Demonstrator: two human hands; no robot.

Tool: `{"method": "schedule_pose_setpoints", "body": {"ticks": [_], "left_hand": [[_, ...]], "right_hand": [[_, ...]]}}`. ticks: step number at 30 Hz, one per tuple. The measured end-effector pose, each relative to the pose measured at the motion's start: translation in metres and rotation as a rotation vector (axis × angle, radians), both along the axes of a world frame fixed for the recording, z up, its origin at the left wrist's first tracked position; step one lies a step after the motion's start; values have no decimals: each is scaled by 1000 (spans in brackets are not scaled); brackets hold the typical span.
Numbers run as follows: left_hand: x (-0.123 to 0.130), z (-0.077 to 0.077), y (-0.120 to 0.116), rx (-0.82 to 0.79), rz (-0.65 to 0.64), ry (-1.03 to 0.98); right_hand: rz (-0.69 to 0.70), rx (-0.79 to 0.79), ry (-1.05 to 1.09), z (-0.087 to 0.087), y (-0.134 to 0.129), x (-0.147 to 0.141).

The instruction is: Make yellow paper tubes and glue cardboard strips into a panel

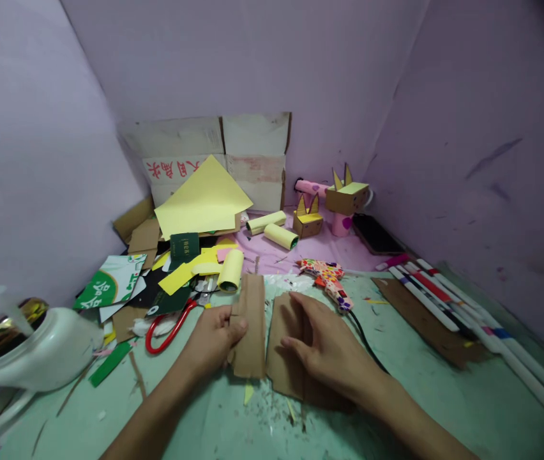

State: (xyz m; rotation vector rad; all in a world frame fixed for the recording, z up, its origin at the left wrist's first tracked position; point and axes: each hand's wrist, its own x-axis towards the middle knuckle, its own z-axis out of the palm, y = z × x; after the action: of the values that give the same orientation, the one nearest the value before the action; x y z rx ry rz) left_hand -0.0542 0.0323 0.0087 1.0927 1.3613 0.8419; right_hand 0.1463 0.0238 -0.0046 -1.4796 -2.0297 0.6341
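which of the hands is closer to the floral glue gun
Right. The right hand is just this side of the floral glue gun, at the brown cardboard piece; the left hand is farther off to the left, holding a cardboard strip.

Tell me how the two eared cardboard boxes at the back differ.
The left box sits directly on the pink cloth, while the right box is raised on a pink tube. The right box looks longer than the left box. Both are brown cardboard with a yellowish top and two pointed ears.

Black cord (366, 344) partly hidden
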Motion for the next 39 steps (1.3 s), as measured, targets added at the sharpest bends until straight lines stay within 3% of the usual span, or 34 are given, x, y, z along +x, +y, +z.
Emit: {"method": "schedule_pose_setpoints", "body": {"ticks": [4, 9, 14, 19, 26, 31, 39], "left_hand": [[6, 0, -3, -14, -107, 18], [5, -10, 0, 134, -15, 275], [11, -7, 0, 96, -8, 389], [14, -2, 1, 72, -44, 247], [9, -10, -2, 100, -179, 147], [10, -9, -7, -2, -192, 170], [16, -3, -7, 11, -123, 354]], "right_hand": [[65, -11, -39, -4, -2, 2], [130, -36, -90, -1, -3, 5], [157, -52, -83, 4, -2, 10], [163, -85, -121, 7, -3, 13], [275, -67, -238, 14, -3, 19], [282, -59, -236, 16, -5, 19], [272, -35, -233, 13, -7, 15]]}}
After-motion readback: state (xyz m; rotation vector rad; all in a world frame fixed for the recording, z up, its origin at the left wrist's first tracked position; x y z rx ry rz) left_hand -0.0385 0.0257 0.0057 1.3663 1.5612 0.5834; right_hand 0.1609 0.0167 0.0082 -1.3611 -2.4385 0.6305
